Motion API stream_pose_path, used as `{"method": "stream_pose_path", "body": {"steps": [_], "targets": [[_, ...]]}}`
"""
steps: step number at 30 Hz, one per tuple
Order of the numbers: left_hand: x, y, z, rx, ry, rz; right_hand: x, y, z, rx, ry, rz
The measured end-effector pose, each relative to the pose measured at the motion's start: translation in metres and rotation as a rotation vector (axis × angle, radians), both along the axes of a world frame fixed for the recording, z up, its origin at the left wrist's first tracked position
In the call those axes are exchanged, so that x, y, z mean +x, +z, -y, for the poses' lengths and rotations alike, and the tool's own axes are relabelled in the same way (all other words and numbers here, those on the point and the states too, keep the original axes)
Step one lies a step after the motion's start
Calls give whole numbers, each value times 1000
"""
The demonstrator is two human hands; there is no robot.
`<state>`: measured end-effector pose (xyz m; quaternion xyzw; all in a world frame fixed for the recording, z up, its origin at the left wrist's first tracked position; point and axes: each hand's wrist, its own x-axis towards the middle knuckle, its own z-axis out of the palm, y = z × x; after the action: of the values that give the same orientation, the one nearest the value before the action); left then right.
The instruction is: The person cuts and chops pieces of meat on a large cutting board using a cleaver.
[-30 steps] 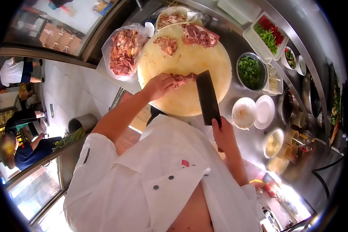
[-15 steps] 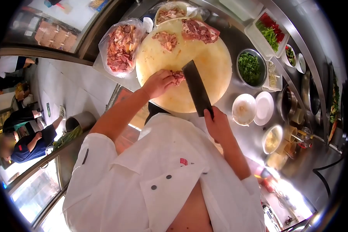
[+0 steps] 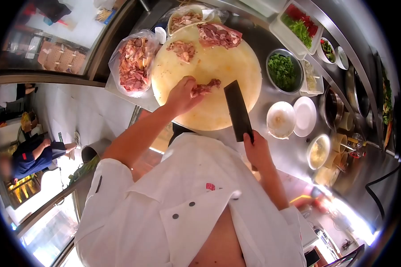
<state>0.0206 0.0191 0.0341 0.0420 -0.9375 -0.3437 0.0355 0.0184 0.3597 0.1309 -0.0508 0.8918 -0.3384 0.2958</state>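
Steel counter [image 3: 280, 151] beneath chopping board [image 3: 216, 64] | left hand [image 3: 182, 96] pinching meat piece [image 3: 208, 87] over board, fingers partly covering it | right hand [image 3: 257, 152] wrapped round cleaver [image 3: 238, 109], board's right side | jacket's [image 3: 196, 164] red mark [image 3: 210, 186] unreadable

bright | glare on steel counter [image 3: 284, 153] | lower right blown out | fisheye curvature, black corners

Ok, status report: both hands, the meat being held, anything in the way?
Left fingers gripping raw meat piece over round chopping board; right fingers closed round cleaver. Cleaver apart from meat, nothing visible between.
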Motion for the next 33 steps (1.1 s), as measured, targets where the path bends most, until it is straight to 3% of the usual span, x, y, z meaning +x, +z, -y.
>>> {"method": "stream_pose_path", "body": {"steps": [1, 4, 7, 13, 19, 22, 25, 28, 31, 33], "targets": [[-6, 3, -7, 58, 100, 136, 3, 0, -1, -7, -13, 5], [-19, -8, -15, -20, 79, 28, 7, 1, -4, -10, -29, 7], [-30, 5, -8, 122, 63, 321, 9, 0, -9, -15, -32, -24], [-22, -12, -3, -11, 30, 109, 8, 1, -14, -64, -29, -69], [-15, -16, -18, 195, 253, 30, -4, 13, -3, -82, 0, -3], [-8, -26, -17, 169, 296, -122, -12, 20, 6, -82, 39, 26], [-7, -32, -12, 170, 262, -97, -20, 24, 16, -91, 85, 49], [-11, -29, 2, -251, 72, -274, -27, 21, 26, -95, 143, 57], [-4, -27, -4, 53, 249, -14, -30, 12, 35, -101, 204, 23], [-1, -31, -3, 84, 261, -26, -32, 10, 40, -102, 234, 6]]}}
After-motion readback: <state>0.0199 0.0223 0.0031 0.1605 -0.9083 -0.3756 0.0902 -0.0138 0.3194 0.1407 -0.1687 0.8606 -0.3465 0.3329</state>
